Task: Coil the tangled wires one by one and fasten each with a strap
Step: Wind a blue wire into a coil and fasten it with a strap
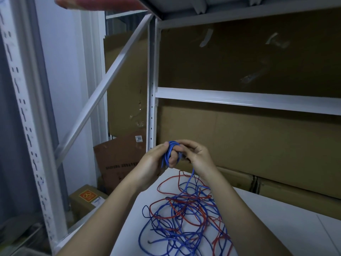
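1. Here, in the head view, the left hand [150, 163] and the right hand [198, 157] meet just above the far edge of the white counter [276, 228], in front of a white metal shelf post [152, 108].
2. Both hands hold a small blue coil [170, 150] between them. The left fingers curl round the coil from its 9 o'clock side, with the thumb lying over the strands at the front.
3. The right fingers [186, 145] bend in from the 3 o'clock side and pinch the top of the same coil.
4. One blue strand [192, 174] hangs from the coil at 6 o'clock, passes under the right wrist and runs down into the heap on the counter.
5. The tangled wires [186, 213], blue and red together, lie loose on the counter at 6 o'clock of the hands, between the two forearms. Red loops [166, 182] reach out of the heap toward 11 o'clock, and blue loops spread toward 7 o'clock.
6. Whether a strap is anywhere among them I cannot tell.
7. Flat cardboard sheets [249, 58] stand behind the shelf rails at 12 and 1 o'clock of the hands.
8. A brown box [120, 159] leans at 9 o'clock of the hands, and a smaller box with an orange label [87, 195] sits lower, at 8 o'clock.
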The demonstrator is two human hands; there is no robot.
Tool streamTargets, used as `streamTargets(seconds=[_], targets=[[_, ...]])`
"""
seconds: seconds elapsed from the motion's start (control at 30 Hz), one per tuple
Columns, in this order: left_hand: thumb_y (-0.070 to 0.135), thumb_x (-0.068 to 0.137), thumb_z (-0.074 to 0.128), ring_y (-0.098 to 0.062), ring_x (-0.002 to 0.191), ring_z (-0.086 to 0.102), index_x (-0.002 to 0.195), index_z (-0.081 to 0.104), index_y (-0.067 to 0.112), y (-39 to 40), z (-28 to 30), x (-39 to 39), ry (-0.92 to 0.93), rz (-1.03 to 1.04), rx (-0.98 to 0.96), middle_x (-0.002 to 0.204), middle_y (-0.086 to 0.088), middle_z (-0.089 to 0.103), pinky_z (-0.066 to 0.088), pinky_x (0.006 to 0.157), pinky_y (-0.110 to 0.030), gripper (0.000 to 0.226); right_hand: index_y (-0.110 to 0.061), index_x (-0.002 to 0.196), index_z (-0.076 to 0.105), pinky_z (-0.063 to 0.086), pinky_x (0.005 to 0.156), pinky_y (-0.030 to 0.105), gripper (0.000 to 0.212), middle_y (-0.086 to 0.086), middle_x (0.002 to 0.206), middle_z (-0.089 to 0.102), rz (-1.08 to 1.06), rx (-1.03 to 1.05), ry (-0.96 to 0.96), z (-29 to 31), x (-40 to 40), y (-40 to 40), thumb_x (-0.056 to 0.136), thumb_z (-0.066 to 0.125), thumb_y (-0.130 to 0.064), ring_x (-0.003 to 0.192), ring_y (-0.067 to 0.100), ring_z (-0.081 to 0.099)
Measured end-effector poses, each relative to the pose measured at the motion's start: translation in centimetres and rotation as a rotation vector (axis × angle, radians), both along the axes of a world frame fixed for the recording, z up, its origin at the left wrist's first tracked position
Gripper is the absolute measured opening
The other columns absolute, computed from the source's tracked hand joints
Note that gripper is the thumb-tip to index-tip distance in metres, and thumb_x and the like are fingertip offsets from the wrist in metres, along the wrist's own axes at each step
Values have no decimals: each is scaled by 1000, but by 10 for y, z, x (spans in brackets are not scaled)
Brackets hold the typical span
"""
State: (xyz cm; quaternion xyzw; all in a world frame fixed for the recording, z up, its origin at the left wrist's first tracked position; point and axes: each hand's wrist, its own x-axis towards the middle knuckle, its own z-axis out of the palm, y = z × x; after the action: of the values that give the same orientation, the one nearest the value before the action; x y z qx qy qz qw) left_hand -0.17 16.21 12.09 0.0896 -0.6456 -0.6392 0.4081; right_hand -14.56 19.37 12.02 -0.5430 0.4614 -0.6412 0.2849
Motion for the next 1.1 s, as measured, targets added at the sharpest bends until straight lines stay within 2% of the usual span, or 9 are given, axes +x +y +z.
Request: streamTargets(seconds=[0.13, 0.37, 0.43, 0.53, 0.63, 0.77, 0.9, 1.0, 1.1], targets=[[20, 105, 20, -12, 56, 43, 106, 56, -5, -1, 1, 1, 67, 13, 96, 62, -1, 45, 39, 65, -23, 44, -30, 113, 62, 49, 66, 23, 30, 1, 96, 69, 15, -13, 12, -13, 6, 7, 100, 44, -9, 76, 14, 61], [20, 105, 25, -8, 59, 50, 105, 54, 1, -18, 14, -2, 321, 145, 272, 69, 1, 51, 45, 64, -18, 35, -16, 121, 53, 37, 47, 18, 27, 2, 60, 58, 9, 162, 58, -51, 20, 5, 105, 31, -16, 43, 6, 45], [19, 106, 25, -7, 62, 52, 104, 50, 5, -25, 11, -4, 243, 205, 208, 76, 0, 53, 44, 68, -18, 29, -10, 114, 58, 37, 49, 15, 28, 4, 57, 51, 68, 213, 190, -56, 23, 10, 104, 33, -16, 43, 1, 44], [22, 106, 26, -11, 82, 58, 104, 51, 18, -35, -3, -2, -139, 501, -248, 90, 1, 62, 46, 90, -27, 26, -10, 106, 60, 37, 52, 10, 21, 1, 57, 48, 106, 210, 331, -51, 26, 15, 101, 40, -12, 45, -1, 44], [29, 104, 29, -16, 92, 61, 101, 51, 14, -46, -13, 6, -443, 537, -544, 94, 5, 65, 48, 92, -41, 28, -20, 94, 62, 38, 58, 24, 20, 0, 57, 45, 95, 204, 437, -44, 19, 14, 98, 45, -10, 53, 13, 44], [28, 104, 31, -17, 91, 63, 102, 52, 9, -47, -8, 5, -503, 423, -526, 97, 4, 68, 49, 93, -43, 29, -25, 99, 62, 34, 60, 31, 20, 4, 63, 46, 110, 224, 729, -38, 12, 11, 99, 43, -20, 60, 18, 41], [28, 104, 33, -12, 83, 62, 98, 57, 8, -45, -5, 6, -486, 382, -485, 89, 2, 68, 47, 87, -29, 32, -12, 107, 63, 40, 69, 29, 22, -8, 82, 54, 26, -1, 963, -30, 8, 13, 99, 44, -14, 69, 2, 46], [32, 104, 33, -6, 72, 56, 90, 58, 8, -42, -12, 12, -593, 336, -488, 77, 2, 63, 42, 77, -23, 37, -13, 99, 68, 41, 73, 16, 19, -12, 86, 58, -75, -279, 941, -20, 2, 9, 94, 50, -12, 77, -1, 51], [32, 105, 26, -7, 62, 49, 79, 57, 2, -33, -20, 15, -537, 231, -380, 65, 1, 57, 38, 73, -22, 50, -30, 85, 59, 47, 71, 24, 13, -19, 71, 55, -163, -230, 674, -20, 1, 0, 90, 61, -19, 71, 2, 57]])
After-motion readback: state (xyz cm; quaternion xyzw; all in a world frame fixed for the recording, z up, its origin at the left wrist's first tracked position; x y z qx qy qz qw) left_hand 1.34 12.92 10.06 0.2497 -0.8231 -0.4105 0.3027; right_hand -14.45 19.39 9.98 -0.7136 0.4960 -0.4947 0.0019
